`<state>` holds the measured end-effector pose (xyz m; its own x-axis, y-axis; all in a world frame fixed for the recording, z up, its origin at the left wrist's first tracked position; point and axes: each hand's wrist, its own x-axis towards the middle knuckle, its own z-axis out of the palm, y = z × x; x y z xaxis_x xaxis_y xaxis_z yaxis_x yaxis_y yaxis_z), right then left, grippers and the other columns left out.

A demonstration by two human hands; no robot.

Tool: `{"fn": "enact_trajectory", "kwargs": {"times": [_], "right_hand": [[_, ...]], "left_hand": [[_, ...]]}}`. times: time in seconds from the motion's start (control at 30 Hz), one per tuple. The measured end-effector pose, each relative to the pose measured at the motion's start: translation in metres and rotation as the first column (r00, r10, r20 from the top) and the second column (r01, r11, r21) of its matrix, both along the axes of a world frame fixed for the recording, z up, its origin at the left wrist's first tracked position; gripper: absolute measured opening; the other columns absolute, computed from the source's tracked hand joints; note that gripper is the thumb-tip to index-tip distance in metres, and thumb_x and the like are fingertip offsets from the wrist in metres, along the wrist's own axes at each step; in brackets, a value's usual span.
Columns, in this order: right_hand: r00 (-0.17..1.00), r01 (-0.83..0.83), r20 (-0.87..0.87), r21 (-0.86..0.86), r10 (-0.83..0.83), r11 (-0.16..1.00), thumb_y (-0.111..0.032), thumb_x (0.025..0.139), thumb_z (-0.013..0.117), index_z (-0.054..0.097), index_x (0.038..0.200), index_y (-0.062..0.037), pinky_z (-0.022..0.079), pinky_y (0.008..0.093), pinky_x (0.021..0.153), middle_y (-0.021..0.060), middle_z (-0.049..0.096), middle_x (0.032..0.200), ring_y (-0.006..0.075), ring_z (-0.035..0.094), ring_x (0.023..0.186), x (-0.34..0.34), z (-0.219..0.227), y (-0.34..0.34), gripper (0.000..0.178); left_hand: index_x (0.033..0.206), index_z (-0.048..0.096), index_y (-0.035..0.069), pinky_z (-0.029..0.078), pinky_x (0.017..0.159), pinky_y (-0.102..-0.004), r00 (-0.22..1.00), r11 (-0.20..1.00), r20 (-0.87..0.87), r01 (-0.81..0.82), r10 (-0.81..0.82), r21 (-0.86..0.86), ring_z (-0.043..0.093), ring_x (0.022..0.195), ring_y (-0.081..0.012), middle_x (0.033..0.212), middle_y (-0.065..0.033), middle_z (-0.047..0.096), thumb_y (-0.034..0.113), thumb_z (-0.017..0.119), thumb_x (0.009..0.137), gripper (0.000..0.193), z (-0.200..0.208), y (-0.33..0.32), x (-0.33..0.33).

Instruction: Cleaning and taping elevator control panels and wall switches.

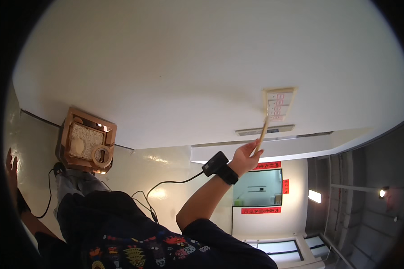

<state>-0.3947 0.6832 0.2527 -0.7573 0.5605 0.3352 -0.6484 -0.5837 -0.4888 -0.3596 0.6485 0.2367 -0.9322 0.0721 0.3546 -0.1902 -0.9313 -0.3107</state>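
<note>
My right hand (246, 157) is raised to the white wall, its fingers closed around a thin pale wooden stick-like tool (261, 134). The tool's tip reaches the lower left edge of a white switch panel (279, 106); whether it touches cannot be told. Tan tape (265, 96) frames the panel, and pinkish markings cover its face. Just below lies a narrow grey strip panel (274, 130). At the far left my left hand (12, 170) hangs low, away from the wall, fingers apart and holding nothing.
A brown open box (112, 136) stands on the floor by my feet, with a tape roll (102, 155) inside. A black cable (177, 181) runs from a black device (215, 163) at my right wrist. Beyond are a glass door (258, 188) and red paper strips (261, 210).
</note>
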Motion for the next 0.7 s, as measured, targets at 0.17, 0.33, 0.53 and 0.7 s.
{"fn": "enact_trajectory", "kwargs": {"times": [0.17, 0.33, 0.53, 0.7], "right_hand": [[0.932, -0.345, 0.034, 0.379, 0.360, 0.859, -0.022, 0.092, 0.038, 0.054, 0.109, 0.0054, 0.045, 0.0294, 0.058, 0.0207, 0.060, 0.092, 0.0179, 0.054, 0.064, -0.012, 0.008, 0.031, 0.036], [0.991, -0.079, 0.101, -0.105, 0.089, 0.991, -0.016, 0.090, 0.043, 0.053, 0.110, 0.0054, 0.045, 0.0304, 0.059, 0.0214, 0.060, 0.096, 0.0189, 0.054, 0.066, -0.025, 0.007, 0.059, 0.031], [0.938, -0.323, 0.178, 0.134, 0.298, 0.937, -0.014, 0.091, 0.043, 0.051, 0.112, 0.0062, 0.047, 0.0307, 0.061, 0.0231, 0.059, 0.096, 0.0223, 0.056, 0.070, -0.016, -0.016, 0.075, 0.031], [0.958, -0.288, 0.143, 0.474, 0.250, 0.832, -0.018, 0.093, 0.041, 0.047, 0.117, 0.0058, 0.051, 0.0275, 0.062, 0.0285, 0.056, 0.104, 0.0271, 0.061, 0.074, 0.002, -0.026, 0.071, 0.035]], "left_hand": [[0.105, 0.053, 0.014, 0.044, 0.079, -0.0164, 0.892, 0.516, -0.440, 0.428, -0.107, 0.742, 0.059, 0.092, -0.0084, 0.110, -0.0058, 0.060, 0.022, 0.041, 0.091, 0.021, -0.003, 0.010, -0.020], [0.102, 0.046, -0.001, 0.045, 0.090, -0.0236, 0.990, 0.986, 0.067, -0.117, 0.126, -0.121, 0.053, 0.105, -0.0132, 0.113, -0.0104, 0.056, 0.001, 0.059, 0.080, 0.025, 0.007, 0.010, -0.005], [0.120, 0.043, 0.008, 0.045, 0.083, -0.0264, 0.998, 0.967, 0.020, 0.060, -0.067, 0.249, 0.058, 0.099, -0.0183, 0.110, -0.0151, 0.059, 0.028, 0.048, 0.089, 0.037, -0.030, 0.093, -0.035], [0.123, 0.043, 0.012, 0.043, 0.081, -0.0264, 0.834, -0.322, -0.550, 0.512, -0.034, 0.796, 0.056, 0.102, -0.0189, 0.115, -0.0168, 0.056, 0.031, 0.036, 0.093, 0.036, -0.025, 0.053, -0.023]]}}
